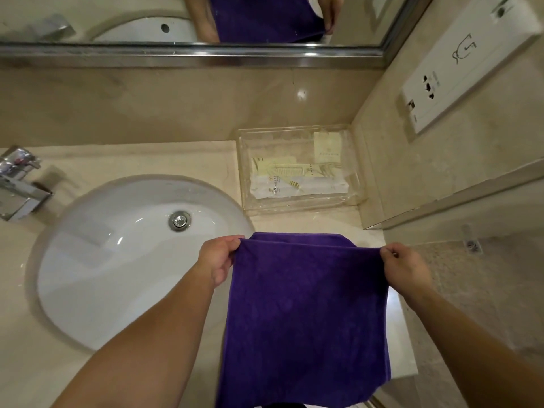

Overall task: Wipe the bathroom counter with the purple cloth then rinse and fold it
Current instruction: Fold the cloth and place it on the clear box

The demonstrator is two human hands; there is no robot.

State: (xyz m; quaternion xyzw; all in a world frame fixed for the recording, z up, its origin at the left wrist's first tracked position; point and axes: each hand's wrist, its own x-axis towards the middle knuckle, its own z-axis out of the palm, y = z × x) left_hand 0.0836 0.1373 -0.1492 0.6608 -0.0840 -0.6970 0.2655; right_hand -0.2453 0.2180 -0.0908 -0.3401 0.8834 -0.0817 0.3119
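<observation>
Purple cloth [306,313] hangs closest of all, stretched flat between both hands and doubled over, with a second layer showing just behind its top edge. Its lower edge drops out of view below the wrists. Beneath and around both hands spreads the beige stone counter [26,363], and the cloth hangs over its right end. Far beyond the fingertips, along the wall, runs the metal-framed mirror [117,13], which reflects the cloth and both hands. Left of the left hand [219,257] sits the white oval sink [117,275], its rim passing just under that wrist. Straight ahead of the two hands, a little past the cloth's top edge, a clear plastic tray [244,172] stands against the corner of the walls. Up and to the right of the right hand [404,266], a white socket panel [459,69] is fixed to the side wall. The left hand pinches the cloth's upper left corner between thumb and curled fingers, and the right hand pinches the upper right corner the same way. Well left of the left hand, past the sink, stands a chrome faucet [20,187]. Paper-wrapped toiletry packets [297,181] lie inside the tray. Just ahead of the left hand's knuckles, the round metal drain [179,220] sits in the basin.
</observation>
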